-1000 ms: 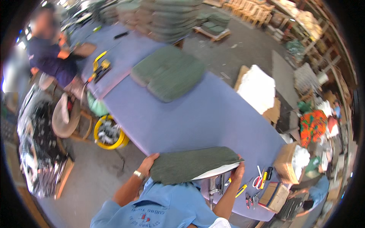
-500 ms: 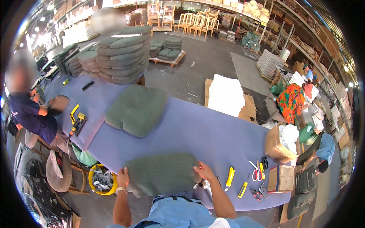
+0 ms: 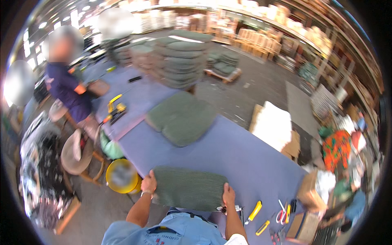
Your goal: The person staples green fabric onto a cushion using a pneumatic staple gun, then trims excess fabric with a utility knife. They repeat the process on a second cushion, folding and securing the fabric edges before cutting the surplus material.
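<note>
A dark green upholstered chair pad point(image 3: 185, 188) is held level at the table's near edge, in front of my body. My left hand point(image 3: 148, 182) grips its left end, fingers closed on the rim. At the opposite end my right hand point(image 3: 229, 195) is closed on the edge, thumb on top. Beyond the pad, a notched green seat cushion point(image 3: 183, 118) lies flat on the blue-covered table point(image 3: 245, 143). Nearest my right hand on the table are a yellow utility knife point(image 3: 254, 212) and a second yellow-handled tool point(image 3: 262, 228).
Scissors point(image 3: 281, 215), a cardboard box point(image 3: 304, 227) and a box of white stuffing point(image 3: 312, 190) sit at the right. A yellow bucket point(image 3: 109, 179) stands left of the table. Further off are a cushion stack point(image 3: 179, 61), a power tool point(image 3: 118, 112) and a co-worker point(image 3: 65, 85).
My view has swung left, so the scene sits further right. Both hands still hold the pad, which shows a narrower face. The co-worker at the left appears more upright.
</note>
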